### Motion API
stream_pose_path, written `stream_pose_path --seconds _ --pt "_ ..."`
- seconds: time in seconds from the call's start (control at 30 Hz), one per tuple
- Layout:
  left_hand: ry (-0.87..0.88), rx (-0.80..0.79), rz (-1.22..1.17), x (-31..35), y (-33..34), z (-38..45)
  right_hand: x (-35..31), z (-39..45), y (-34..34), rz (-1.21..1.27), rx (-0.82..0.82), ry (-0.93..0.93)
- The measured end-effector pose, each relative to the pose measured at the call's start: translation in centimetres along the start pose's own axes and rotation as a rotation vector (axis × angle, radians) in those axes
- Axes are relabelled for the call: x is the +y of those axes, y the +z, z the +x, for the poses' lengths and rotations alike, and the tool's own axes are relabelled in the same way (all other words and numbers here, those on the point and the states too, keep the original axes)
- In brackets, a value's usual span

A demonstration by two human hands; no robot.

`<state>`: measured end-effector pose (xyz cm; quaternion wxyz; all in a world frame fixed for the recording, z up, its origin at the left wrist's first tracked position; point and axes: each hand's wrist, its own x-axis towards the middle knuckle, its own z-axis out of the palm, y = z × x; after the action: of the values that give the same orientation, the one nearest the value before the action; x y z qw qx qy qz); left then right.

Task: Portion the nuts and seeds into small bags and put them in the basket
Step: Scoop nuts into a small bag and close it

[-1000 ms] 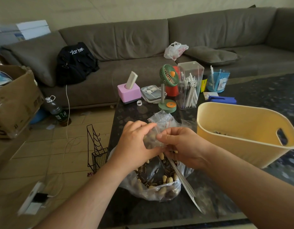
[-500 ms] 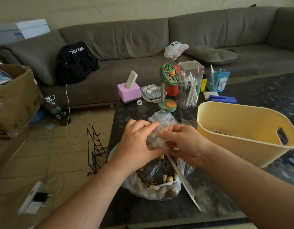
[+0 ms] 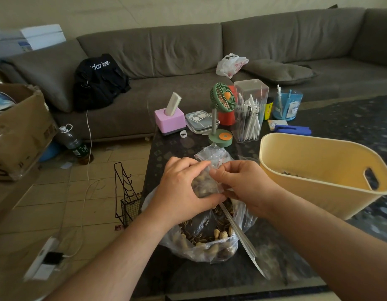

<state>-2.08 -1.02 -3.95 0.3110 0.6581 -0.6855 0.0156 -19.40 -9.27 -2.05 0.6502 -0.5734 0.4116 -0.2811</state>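
Near the centre of the frame, the left hand (image 3: pixel 181 187) curls round a small clear plastic bag of nuts and seeds (image 3: pixel 206 181), its fingers wrapped over the bag's left side and its thumb beneath. The right hand (image 3: pixel 242 185) pinches the same bag from the right, fingertips (image 3: pixel 214 173) bent onto the crumpled plastic near its top. The gathered neck of the bag sticks up above both hands. Directly below them, lower centre, a large clear plastic bag of striped sunflower seeds and pale pistachios (image 3: pixel 207 237) sits open on the dark patterned glass table (image 3: pixel 166 153), touching the undersides of the hands. To the right stands the pale yellow plastic basket with an oval handle slot (image 3: pixel 323 177), apart from the right hand; some dark seeds show at its bottom. Behind the hands, toward the upper centre, a green desk fan with an orange hub (image 3: pixel 222 101) stands on the table beside a clear box of white pens (image 3: pixel 250 111).
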Motion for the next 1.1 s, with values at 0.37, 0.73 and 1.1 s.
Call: stream_pose_path --seconds 0.37,0.73,1.1 --pt "-0.038 -0.027 0.024 -0.1 0.1 0.0 -0.4 -0.1 -0.4 -0.120 0.002 -0.119" --pt "-0.081 -0.005 0.014 -0.8 0.4 0.0 0.0 0.0 -0.6 -0.138 -0.092 -0.100" --pt "-0.288 -0.649 -0.260 -3.5 -1.3 -0.4 3.5 -0.5 -4.2 -1.397 -0.542 -0.328"
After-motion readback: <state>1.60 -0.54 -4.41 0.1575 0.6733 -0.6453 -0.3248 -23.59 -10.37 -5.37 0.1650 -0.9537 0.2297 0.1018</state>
